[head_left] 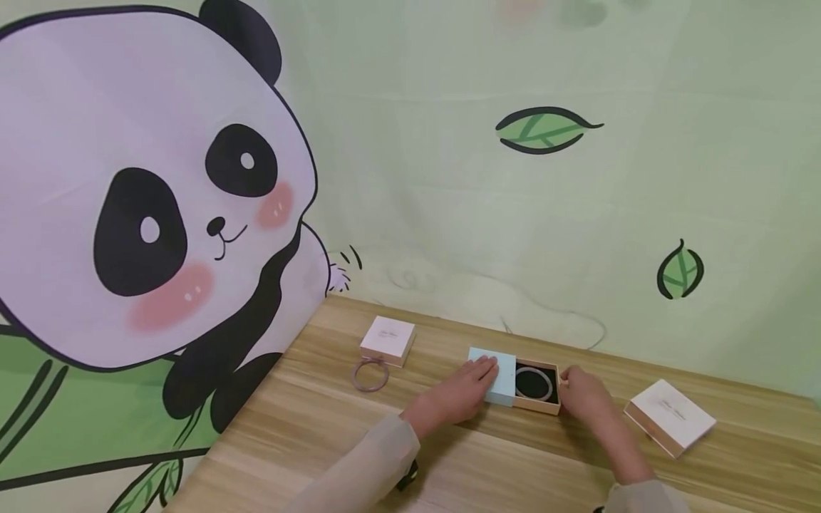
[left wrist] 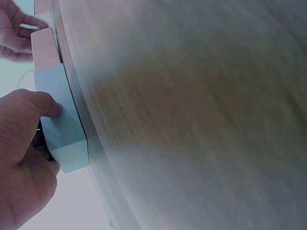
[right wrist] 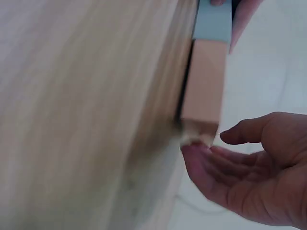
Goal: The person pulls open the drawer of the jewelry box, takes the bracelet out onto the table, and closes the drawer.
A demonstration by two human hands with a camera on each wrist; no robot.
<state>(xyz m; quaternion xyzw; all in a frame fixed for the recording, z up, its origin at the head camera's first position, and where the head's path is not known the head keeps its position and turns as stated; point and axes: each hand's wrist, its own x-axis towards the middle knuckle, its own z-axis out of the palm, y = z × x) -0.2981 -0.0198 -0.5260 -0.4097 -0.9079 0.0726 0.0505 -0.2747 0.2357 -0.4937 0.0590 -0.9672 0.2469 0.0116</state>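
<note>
The head view shows three boxes on the wood-grain table [head_left: 308, 427]: two square white-topped boxes with brown sides, one at left [head_left: 388, 335] and one at right [head_left: 673, 413], and between them a pale-blue slide sleeve [head_left: 507, 377] with its brown, black-lined tray [head_left: 539, 409] partly out. Of two thin greyish rings, one [head_left: 370, 390] lies beside the left white-topped box, the other [head_left: 550, 387] in the tray. The left hand [head_left: 458, 395] reaches over the sleeve; the right hand [head_left: 585, 393] is at the tray's outer end. The left wrist view adds the left thumb pressed on the sleeve's side, the hand gripping it. The right wrist view shows the right thumb apart from the fingers, fingertips at the tray's blurred end.
</note>
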